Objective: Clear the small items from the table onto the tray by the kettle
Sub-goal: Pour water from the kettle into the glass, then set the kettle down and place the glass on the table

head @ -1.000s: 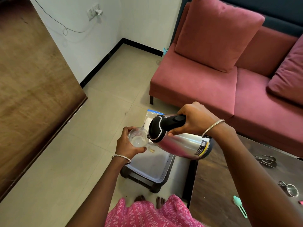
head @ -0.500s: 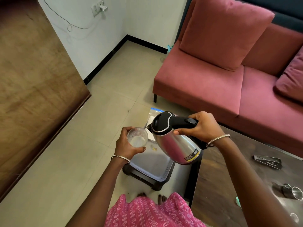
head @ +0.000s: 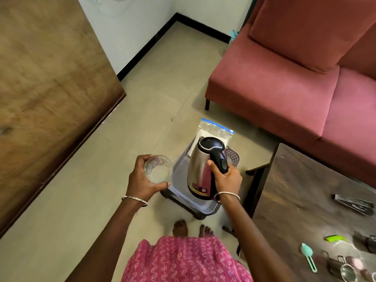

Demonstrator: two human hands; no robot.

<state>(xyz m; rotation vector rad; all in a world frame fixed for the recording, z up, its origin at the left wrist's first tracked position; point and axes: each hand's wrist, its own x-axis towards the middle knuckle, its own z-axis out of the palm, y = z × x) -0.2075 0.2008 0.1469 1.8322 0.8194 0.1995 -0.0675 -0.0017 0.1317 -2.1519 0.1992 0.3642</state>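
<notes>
My right hand grips the black handle of a steel kettle, which stands upright on the grey tray atop a low stool. My left hand holds a small clear glass with some water in it, just left of the tray. On the dark wooden table at the right lie small items: a mint green spoon, a green clip, metal tongs and several small steel cups.
A zip bag with white contents lies at the tray's far end. A red sofa stands behind the table. A wooden door fills the left. My bare feet are on the tiled floor beside the stool.
The kettle went from tilted over the glass to upright and down onto the tray. My left hand with the glass moved slightly left. The view tilted down, showing more of the table.
</notes>
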